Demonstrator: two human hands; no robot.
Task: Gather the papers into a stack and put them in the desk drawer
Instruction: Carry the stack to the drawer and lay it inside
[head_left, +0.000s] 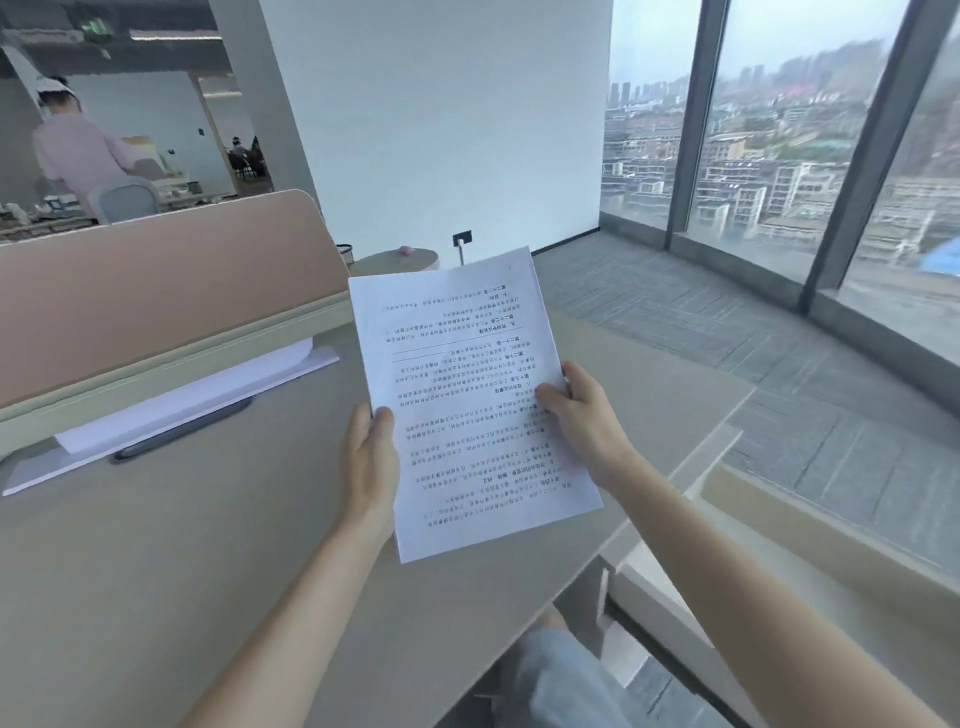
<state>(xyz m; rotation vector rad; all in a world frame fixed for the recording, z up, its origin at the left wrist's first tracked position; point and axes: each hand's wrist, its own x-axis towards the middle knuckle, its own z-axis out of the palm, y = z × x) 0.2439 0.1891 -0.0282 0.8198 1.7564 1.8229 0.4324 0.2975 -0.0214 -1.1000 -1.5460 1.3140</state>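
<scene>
Head view showed both hands, left hand (370, 457) and right hand (582, 415), pinching the papers (467, 395) at centre frame; gathering looked done, while the open drawer (789, 561) at lower right awaited them.

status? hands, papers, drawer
Left hand and right hand both gripping paper stack, lifted over desk. Drawer at right open. Nothing blocking.
</scene>
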